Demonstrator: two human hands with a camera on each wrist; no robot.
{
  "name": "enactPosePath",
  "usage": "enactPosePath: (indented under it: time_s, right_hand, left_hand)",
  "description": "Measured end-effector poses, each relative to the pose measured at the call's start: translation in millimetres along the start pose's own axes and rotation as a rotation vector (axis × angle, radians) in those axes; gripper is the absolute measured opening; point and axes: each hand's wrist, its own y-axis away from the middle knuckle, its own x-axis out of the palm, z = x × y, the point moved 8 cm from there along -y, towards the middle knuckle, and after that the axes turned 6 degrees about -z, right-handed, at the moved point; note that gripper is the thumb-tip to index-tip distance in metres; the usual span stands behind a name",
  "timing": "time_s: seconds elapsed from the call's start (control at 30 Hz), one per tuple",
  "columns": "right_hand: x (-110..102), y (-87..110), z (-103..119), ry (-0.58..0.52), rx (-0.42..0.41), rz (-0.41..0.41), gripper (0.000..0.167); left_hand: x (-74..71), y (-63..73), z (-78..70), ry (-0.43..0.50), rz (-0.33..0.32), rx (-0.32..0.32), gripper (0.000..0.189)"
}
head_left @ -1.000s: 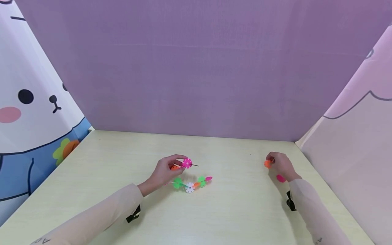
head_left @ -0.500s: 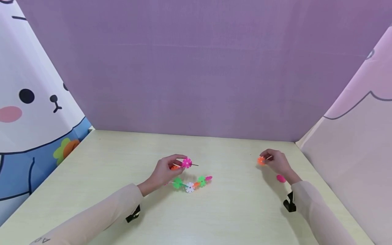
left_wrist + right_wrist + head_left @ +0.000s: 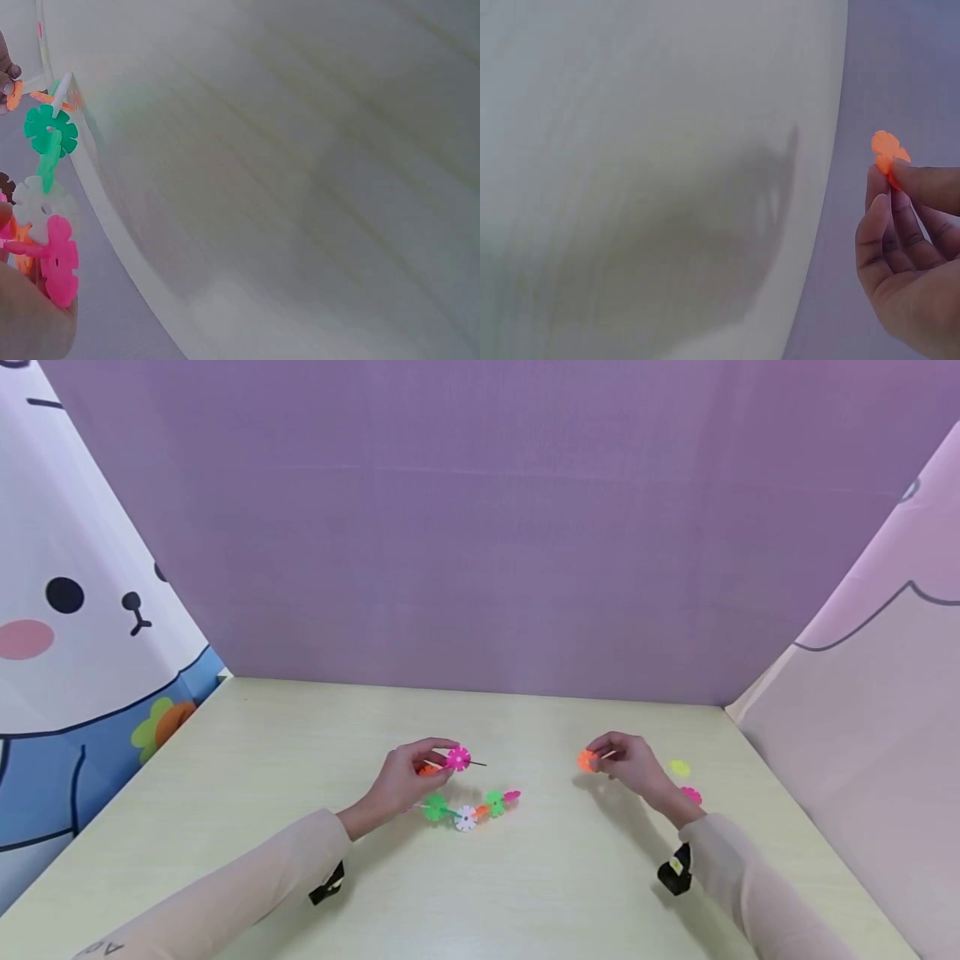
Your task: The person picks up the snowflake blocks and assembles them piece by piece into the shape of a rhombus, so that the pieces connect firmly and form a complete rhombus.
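Observation:
A chain of interlocked plastic snowflake discs, in green, white, orange and pink, curves from my left hand (image 3: 402,779). Thumb and fingers of that hand pinch the chain's upper end by a pink snowflake disc (image 3: 458,759), from which a dark disc (image 3: 477,764) sticks out edge-on to the right. The lower loop, with its white disc (image 3: 465,818), hangs close over the table. Farther right, my right hand (image 3: 636,768) holds one loose orange snowflake disc (image 3: 886,143) between thumb and fingertips, above the tabletop. The left wrist view has the chain's pink disc (image 3: 60,261) close up.
On the table (image 3: 300,718) beyond my right wrist lie a yellow snowflake disc (image 3: 680,767) and a pink disc (image 3: 692,795), partly behind the wrist. A purple panel (image 3: 480,543) closes off the back, and printed cloths flank both sides.
My right hand has moved left with the orange disc, towards the chain. The yellow disc it had covered now shows. My left hand and the chain stay in place.

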Motion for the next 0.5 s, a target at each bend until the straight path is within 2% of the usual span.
enactPosePath:
  time_s: [0.4,0.5]
  right_hand:
    - [57.4,4.5,26.1,-0.152,0.064,0.068,0.021]
    - [70.4,5.0,31.1,-0.198,0.086,0.076,0.022]
  left_hand:
    - [0.1,0.4,0.0,-0.015,-0.001,-0.012,0.037]
    - [0.3,-0.8,2.9,-0.02,-0.003,0.006,0.037]
